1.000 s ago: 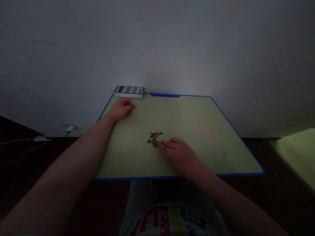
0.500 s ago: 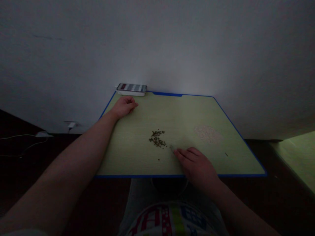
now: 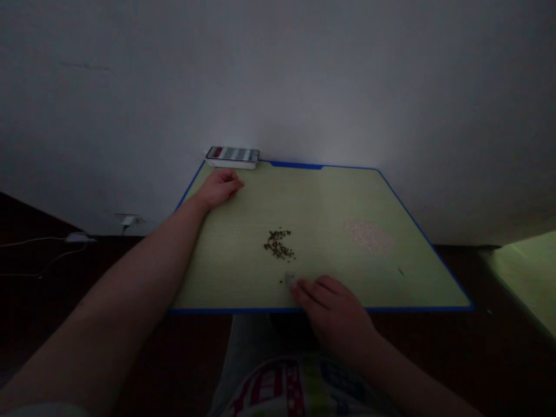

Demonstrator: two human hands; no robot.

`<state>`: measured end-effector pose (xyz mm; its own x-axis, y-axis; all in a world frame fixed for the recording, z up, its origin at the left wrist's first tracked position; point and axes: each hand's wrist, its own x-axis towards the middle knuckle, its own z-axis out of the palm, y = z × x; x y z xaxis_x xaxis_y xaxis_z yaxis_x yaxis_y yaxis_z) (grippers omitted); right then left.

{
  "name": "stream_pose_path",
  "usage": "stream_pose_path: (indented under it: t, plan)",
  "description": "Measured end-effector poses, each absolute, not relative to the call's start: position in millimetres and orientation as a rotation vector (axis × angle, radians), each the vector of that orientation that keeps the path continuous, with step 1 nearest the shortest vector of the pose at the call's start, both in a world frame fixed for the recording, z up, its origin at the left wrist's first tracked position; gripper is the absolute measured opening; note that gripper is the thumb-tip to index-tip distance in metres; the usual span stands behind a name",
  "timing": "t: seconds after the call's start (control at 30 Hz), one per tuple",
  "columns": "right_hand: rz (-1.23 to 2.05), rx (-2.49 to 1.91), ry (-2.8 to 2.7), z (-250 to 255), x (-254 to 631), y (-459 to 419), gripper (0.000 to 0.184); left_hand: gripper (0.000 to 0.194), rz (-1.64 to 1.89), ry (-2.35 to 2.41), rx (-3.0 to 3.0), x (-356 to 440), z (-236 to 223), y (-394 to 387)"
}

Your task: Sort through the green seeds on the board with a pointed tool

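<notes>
A small heap of dark green-brown seeds (image 3: 277, 244) lies near the middle of a pale green cutting board (image 3: 330, 197) with a blue edge. My right hand (image 3: 332, 310) rests at the board's near edge, its fingertips at a small pale object (image 3: 288, 280) and apart from the heap. A stray seed or two lie beside that object. My left hand (image 3: 220, 187) sits loosely curled at the far left of the board, holding nothing visible. A pale patch of fine grains (image 3: 369, 236) lies to the right, and neither hand touches it.
A smartphone (image 3: 232, 154) lies on a white box (image 3: 230, 165) behind the board, against a white wall (image 3: 278, 69). A wall plug (image 3: 129, 220) and thin cables (image 3: 43, 240) sit at left. A lit green surface (image 3: 521, 272) shows at right.
My right hand has moved away from the seed heap toward the near edge, and the small pale object has moved with it. The heap is more spread out. My left hand has not moved.
</notes>
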<state>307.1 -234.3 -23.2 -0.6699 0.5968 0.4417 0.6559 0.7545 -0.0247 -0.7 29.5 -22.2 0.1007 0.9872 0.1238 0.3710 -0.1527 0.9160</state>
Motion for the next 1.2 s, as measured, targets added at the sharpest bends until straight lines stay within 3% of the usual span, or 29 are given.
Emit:
stream_pose_path:
  t: [0.47, 1.2]
  plan:
    - [-0.250, -1.229, -2.551, -16, 330, -208, 0.039, 0.024, 1.027, 1.362, 1.640, 1, -16, 25]
    - [-0.204, -1.053, -2.591, -19, 311, -214, 0.039, 0.024, 1.032, 1.378, 1.603, 5, -12, 22]
